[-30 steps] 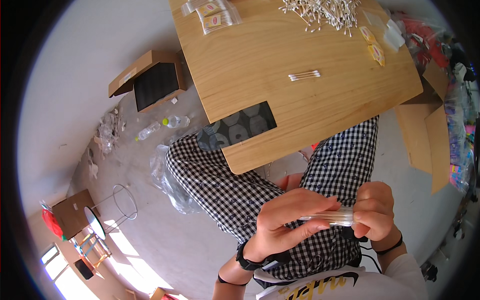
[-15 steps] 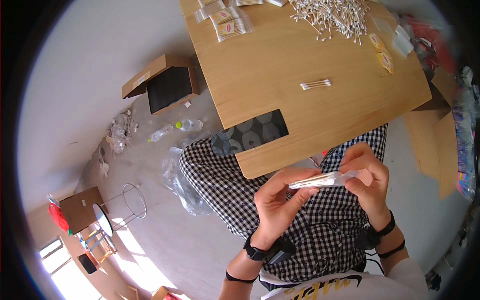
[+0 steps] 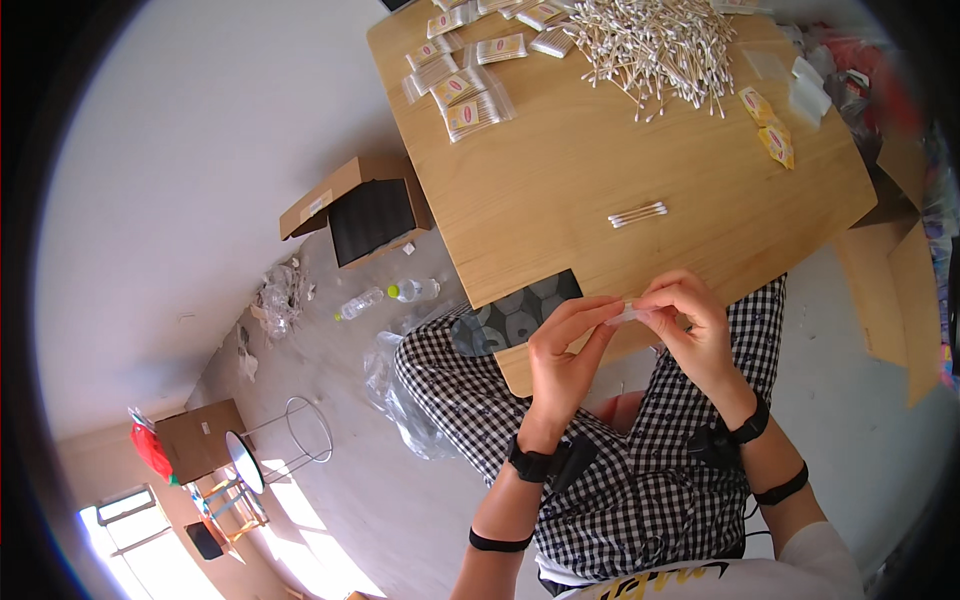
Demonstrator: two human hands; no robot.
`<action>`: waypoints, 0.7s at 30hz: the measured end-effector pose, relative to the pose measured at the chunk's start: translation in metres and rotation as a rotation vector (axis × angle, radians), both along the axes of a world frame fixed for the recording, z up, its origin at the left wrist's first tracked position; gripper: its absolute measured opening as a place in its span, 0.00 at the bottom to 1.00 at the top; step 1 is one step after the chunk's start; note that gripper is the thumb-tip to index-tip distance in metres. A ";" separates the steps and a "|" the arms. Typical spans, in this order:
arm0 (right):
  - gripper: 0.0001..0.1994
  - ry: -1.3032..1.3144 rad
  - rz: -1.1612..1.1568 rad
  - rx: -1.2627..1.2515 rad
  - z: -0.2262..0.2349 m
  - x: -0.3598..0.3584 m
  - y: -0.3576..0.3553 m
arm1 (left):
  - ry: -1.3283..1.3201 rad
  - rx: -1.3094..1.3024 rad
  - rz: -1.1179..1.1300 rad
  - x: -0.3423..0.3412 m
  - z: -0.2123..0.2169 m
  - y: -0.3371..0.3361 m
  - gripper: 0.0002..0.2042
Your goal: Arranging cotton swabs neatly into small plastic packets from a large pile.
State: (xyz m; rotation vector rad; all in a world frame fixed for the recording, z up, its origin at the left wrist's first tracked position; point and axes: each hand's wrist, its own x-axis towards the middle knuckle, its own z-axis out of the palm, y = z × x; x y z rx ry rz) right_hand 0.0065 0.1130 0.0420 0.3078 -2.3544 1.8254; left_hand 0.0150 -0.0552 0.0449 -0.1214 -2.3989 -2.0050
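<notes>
Above the table's near edge, my left hand (image 3: pixel 565 355) and my right hand (image 3: pixel 692 335) pinch a small clear plastic bag (image 3: pixel 627 314) between their fingertips. Fingers hide most of the bag; white swabs showed in it in the earlier frame. Just beyond it on the wooden table (image 3: pixel 540 200) lies a short row of several cotton swabs (image 3: pixel 637 214). A large heap of loose cotton swabs (image 3: pixel 655 50) covers the far side. To its left are filled bags of swabs (image 3: pixel 470 110) with yellow labels. Yellow cards (image 3: pixel 770 135) lie at the right.
Clear plastic pieces (image 3: pixel 808 92) rest at the table's far right. A dark patterned sheet (image 3: pixel 515 315) shows at the cutout in the table. Left on the floor are an open cardboard box (image 3: pixel 370 215), plastic bottles (image 3: pixel 415 289) and a plastic bag (image 3: pixel 400 405). Another cardboard box (image 3: pixel 885 290) stands right.
Both hands have moved forward from over my lap to the table's near edge, with the bag between them. The view has tilted up, showing more of the far table.
</notes>
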 end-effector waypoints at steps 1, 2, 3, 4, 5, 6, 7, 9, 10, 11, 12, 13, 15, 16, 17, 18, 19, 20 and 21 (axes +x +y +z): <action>0.03 -0.048 0.004 -0.056 0.000 0.000 0.000 | 0.000 -0.005 0.008 0.000 0.000 0.000 0.08; 0.03 -0.038 -0.001 -0.057 0.004 -0.002 0.002 | 0.010 -0.007 0.004 -0.001 0.002 0.001 0.08; 0.03 0.025 0.023 0.009 0.010 -0.003 0.006 | 0.103 -0.044 0.027 0.001 0.005 0.003 0.08; 0.03 0.087 0.047 0.078 0.014 -0.004 0.009 | 0.197 -0.080 0.052 0.003 0.007 0.004 0.07; 0.03 0.097 0.044 0.076 0.013 -0.003 0.010 | 0.207 -0.081 0.050 0.004 0.005 0.006 0.07; 0.03 0.043 0.046 0.057 0.009 -0.002 0.010 | 0.162 -0.068 0.081 0.005 0.000 0.008 0.07; 0.03 -0.012 0.048 0.038 0.006 0.000 0.011 | 0.117 -0.055 0.112 0.008 -0.001 0.008 0.07; 0.03 0.014 0.042 0.083 0.005 0.000 0.010 | 0.177 -0.158 0.117 0.011 0.004 0.008 0.07; 0.04 0.056 0.040 0.104 0.010 -0.001 0.012 | 0.236 -0.154 0.120 0.010 0.008 0.009 0.07; 0.04 0.091 0.038 0.129 0.016 0.000 0.014 | 0.287 -0.146 0.121 0.011 0.012 0.011 0.08; 0.05 0.092 0.018 0.131 0.015 0.001 0.014 | 0.265 -0.145 0.129 0.010 0.009 0.015 0.07; 0.05 0.094 0.018 0.133 0.012 0.003 0.015 | 0.267 -0.143 0.130 0.011 0.005 0.016 0.07; 0.05 0.029 0.023 0.108 0.006 0.001 0.014 | 0.179 -0.124 0.133 0.011 0.002 0.016 0.07; 0.04 -0.033 0.013 0.053 0.006 -0.004 0.012 | 0.159 -0.124 0.134 0.005 0.002 0.015 0.07; 0.04 -0.025 0.012 0.050 0.008 -0.007 0.011 | 0.167 -0.126 0.133 0.002 0.008 0.015 0.07; 0.03 -0.015 0.035 0.078 0.011 -0.010 0.010 | 0.151 -0.146 0.086 -0.001 0.016 0.015 0.07; 0.03 -0.004 0.058 0.106 0.015 -0.013 0.010 | 0.134 -0.168 0.037 -0.005 0.021 0.014 0.07; 0.03 0.036 0.084 0.123 0.018 -0.015 0.008 | 0.189 -0.218 -0.006 -0.009 0.023 0.011 0.06; 0.03 0.038 0.084 0.115 0.022 -0.018 0.008 | 0.190 -0.226 -0.006 -0.015 0.027 0.006 0.06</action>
